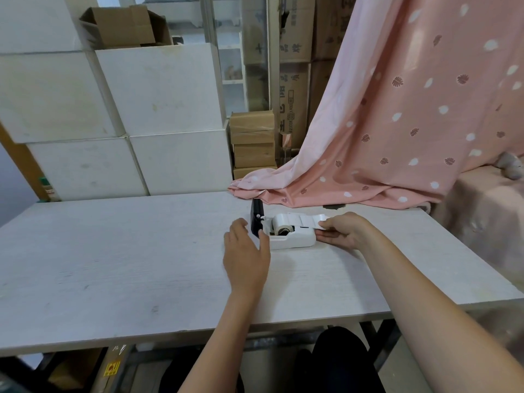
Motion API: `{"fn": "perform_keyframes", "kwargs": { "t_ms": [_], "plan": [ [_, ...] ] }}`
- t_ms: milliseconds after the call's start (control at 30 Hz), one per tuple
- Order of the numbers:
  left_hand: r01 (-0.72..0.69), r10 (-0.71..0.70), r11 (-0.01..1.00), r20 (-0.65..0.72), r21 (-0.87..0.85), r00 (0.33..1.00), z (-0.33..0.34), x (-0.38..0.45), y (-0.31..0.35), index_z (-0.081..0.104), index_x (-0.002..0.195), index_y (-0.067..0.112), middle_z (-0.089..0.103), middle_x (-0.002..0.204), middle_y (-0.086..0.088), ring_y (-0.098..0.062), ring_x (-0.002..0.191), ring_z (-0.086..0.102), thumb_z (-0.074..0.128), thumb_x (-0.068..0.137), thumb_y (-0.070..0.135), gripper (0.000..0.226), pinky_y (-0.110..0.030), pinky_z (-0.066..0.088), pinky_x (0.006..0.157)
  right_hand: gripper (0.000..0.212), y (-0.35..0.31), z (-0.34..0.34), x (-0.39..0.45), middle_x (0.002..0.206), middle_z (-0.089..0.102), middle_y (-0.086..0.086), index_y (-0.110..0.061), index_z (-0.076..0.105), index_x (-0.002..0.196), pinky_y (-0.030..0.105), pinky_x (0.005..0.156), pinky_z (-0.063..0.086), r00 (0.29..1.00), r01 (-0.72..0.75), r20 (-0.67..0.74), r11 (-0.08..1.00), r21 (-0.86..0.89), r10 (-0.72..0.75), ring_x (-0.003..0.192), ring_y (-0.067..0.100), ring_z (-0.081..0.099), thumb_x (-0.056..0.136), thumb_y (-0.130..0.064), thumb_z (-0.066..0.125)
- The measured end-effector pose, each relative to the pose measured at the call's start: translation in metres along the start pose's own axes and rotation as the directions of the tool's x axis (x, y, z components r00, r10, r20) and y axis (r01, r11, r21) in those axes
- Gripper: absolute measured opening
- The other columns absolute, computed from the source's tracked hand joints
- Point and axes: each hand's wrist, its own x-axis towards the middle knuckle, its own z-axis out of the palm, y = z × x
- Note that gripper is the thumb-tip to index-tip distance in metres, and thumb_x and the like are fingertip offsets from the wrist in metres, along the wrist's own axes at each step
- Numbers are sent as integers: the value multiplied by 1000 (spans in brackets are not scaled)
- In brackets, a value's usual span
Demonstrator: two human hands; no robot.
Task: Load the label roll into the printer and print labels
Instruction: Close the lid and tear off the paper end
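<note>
A small white label printer [293, 240] lies on the pale wooden table [113, 251], its dark lid [256, 219] swung up at the left end. A white label roll [285, 224] sits in the open compartment, and a strip of labels [310, 219] runs from it to the right over the printer body. My right hand [344, 231] pinches the free end of that strip at the printer's right end. My left hand [246, 255] rests with fingers spread just left of the printer, fingertips near the lid; nothing is in it.
A pink patterned cloth [382, 137] drapes onto the table's far edge right behind the printer. White boxes [158, 109] and brown cartons [252, 143] stack behind the table. The table's right edge [482, 265] lies close to my right arm.
</note>
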Motion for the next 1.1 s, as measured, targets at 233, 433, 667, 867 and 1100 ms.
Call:
{"fn": "perform_keyframes", "kwargs": {
  "t_ms": [233,433,667,867,1100],
  "plan": [
    [-123,130,991,236,-48,963,10,-1,-1,12,159,14,35,157,-5,-22,139,37,56,95,25,78,-41,43,109,33,11,-3,2,102,67,27,18,52,130,45,79,59,999,39,-4,993,113,-39,84,35,73,98,18,50],
    [-201,212,977,306,-67,928,10,-2,0,7,160,20,20,165,-2,-21,148,30,59,93,24,85,-40,47,106,36,14,-6,1,118,66,32,19,48,134,47,82,59,998,55,7,987,150,-57,88,37,73,98,19,45],
    [-345,303,938,402,33,864,12,-3,2,4,159,33,11,167,-1,-24,147,23,60,91,27,88,-43,57,92,33,11,-5,-4,118,66,32,20,51,128,40,63,66,997,75,5,991,109,-76,84,35,74,96,20,44],
    [-375,305,923,432,83,848,14,-2,1,12,157,39,8,167,-2,-27,146,24,61,90,29,83,-42,58,88,32,13,-5,-2,103,68,26,19,52,127,43,73,63,996,85,-7,993,83,-85,82,33,74,96,19,45],
    [-388,295,911,435,142,851,18,-4,1,30,153,30,19,164,-4,-27,143,28,60,90,24,70,-42,57,92,29,9,-2,0,123,66,34,19,56,124,50,81,62,992,120,-39,992,49,-118,101,41,73,97,17,47]
  ]
}}
